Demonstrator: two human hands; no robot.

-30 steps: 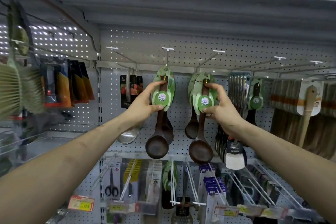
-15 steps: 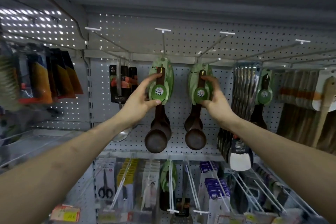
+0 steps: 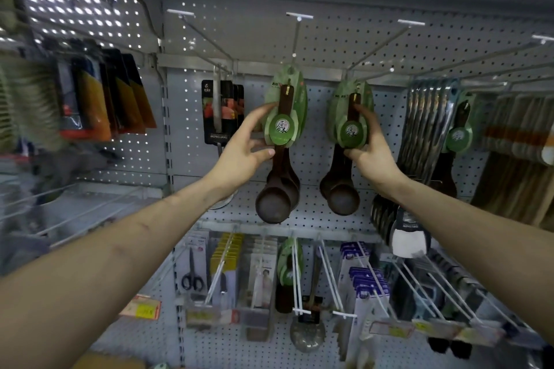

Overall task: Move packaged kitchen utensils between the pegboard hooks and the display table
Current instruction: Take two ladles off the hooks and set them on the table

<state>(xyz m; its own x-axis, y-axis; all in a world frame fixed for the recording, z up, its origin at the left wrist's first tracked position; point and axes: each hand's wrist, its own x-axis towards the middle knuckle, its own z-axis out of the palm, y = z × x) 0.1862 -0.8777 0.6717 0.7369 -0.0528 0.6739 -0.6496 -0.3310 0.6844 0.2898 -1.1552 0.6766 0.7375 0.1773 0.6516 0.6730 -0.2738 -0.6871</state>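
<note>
Head view: both hands are raised to the pegboard (image 3: 329, 30). The left hand (image 3: 242, 156) pinches the green card of the left ladle pack (image 3: 283, 126) between forefinger and thumb. The right hand (image 3: 373, 159) pinches the card of the right ladle pack (image 3: 352, 129) the same way. Each pack hangs from its own hook, the left hook (image 3: 295, 39) and the right hook (image 3: 380, 48), with dark wooden bowls dangling below. Compared with a second ago, the right pack has slid back along its hook and now sits flush with the packs behind it. This suggests both packs are being hung and are close to seated, so release looks like the next step. No tabletop is in view.
</note>
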